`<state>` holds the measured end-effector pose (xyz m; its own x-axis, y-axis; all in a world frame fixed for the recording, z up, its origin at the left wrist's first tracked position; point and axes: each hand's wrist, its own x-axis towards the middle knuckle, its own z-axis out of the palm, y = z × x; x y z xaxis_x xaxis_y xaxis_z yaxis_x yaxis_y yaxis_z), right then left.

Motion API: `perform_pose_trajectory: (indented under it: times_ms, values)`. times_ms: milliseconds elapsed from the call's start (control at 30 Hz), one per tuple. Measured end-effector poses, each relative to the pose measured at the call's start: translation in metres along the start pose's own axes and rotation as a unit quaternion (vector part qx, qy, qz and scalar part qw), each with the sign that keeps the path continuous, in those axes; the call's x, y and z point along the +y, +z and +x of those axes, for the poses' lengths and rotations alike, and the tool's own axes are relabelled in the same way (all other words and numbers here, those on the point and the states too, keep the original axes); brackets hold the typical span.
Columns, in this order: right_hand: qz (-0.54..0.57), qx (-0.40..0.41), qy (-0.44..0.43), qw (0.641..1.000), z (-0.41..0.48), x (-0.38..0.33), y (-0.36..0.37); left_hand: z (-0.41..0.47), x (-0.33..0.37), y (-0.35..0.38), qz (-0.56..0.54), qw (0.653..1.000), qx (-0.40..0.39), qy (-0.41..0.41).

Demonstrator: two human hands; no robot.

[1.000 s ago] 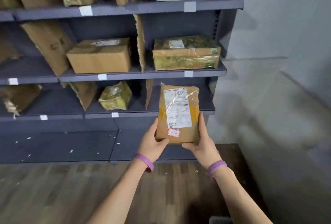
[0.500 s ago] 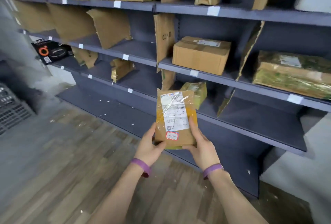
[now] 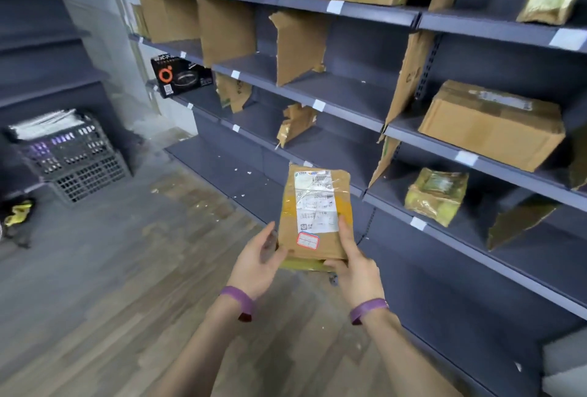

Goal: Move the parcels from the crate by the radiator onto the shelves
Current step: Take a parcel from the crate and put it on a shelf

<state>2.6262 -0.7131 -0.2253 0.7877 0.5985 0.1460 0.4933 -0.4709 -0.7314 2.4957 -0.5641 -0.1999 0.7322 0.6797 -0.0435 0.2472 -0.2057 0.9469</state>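
A flat brown parcel (image 3: 314, 215) is held upright in front of the shelves (image 3: 349, 104), label facing the camera. It is gripped at its lower end from both sides. The left hand (image 3: 257, 266) is set against the left edge, with its thumb on the front and the other fingers (image 3: 270, 242) hidden behind. The right hand (image 3: 355, 263) is curled round the lower right corner, with its thumb laid along the label's edge. The parcel is carried clear of every shelf board and is not yet set down.

Part of the task is judged done. A brown box (image 3: 492, 125) is seen on a shelf above and right of the fingers, and a green-wrapped parcel (image 3: 436, 194) lies one shelf lower, just right of the fingers. A black box (image 3: 181, 75) stands at the far end, up and to the left. Several bays between the cardboard dividers (image 3: 298, 47), directly above the fingers, are shown bare.

The crate (image 3: 73, 161) stands on the floor (image 3: 127, 269), well apart to the left of the fingers. Pale flat items appear to lie in it, though blur prevents them being told for certain. If they are parcels, more trips are left. For the parcel in hand, a free bay has to be chosen and reached.
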Motion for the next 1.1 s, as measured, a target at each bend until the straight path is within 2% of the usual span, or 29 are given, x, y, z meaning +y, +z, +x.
perform_pose_trajectory:
  times_ms: [100, 233, 367, 700, 1100]
  values:
    - [-0.004, -0.012, -0.004, 1.0, 0.02, -0.015, 0.024, 0.018, -0.01, -0.027, 0.041, 0.999, 0.034, -0.006]
    - [-0.022, -0.018, -0.021, 0.999, 0.055, -0.029, 0.051, 0.043, -0.019, -0.051, 0.042, 0.996, 0.074, -0.015]
    - [0.01, -0.039, -0.019, 0.999, 0.101, -0.038, 0.082, 0.079, -0.034, -0.067, 0.059, 0.993, 0.103, -0.028]
    - [0.037, -0.068, -0.092, 0.993, 0.251, -0.068, 0.157, 0.21, -0.043, -0.113, 0.102, 0.985, 0.132, -0.049]
    - [0.014, -0.134, -0.159, 0.978, 0.364, -0.13, 0.246, 0.308, -0.068, -0.195, 0.056, 0.972, 0.212, -0.086]
